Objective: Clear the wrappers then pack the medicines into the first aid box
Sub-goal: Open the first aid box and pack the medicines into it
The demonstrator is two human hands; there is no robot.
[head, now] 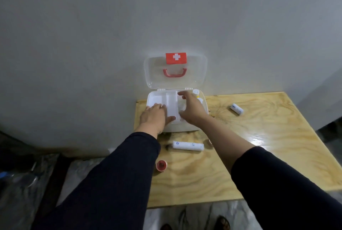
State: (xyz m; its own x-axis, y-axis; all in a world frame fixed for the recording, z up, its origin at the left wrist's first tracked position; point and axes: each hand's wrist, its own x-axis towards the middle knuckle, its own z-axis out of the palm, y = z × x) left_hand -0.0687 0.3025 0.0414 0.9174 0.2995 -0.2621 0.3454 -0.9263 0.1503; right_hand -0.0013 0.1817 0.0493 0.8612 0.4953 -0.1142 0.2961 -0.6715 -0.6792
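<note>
Both on the open first aid box [185, 127]: left hand [154, 115] flat, fingers spread, on its divided tray [171, 103]; right hand [192, 108] cupped, grip unclear. Gauze rolls [188, 145] unpacked nearby. Risk: tipping the tray, spilling contents.

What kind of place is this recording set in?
Probably a plain room at home, not a clinic: a low plywood table pushed against a bare grey wall, and a marbled stone floor underfoot.
</note>
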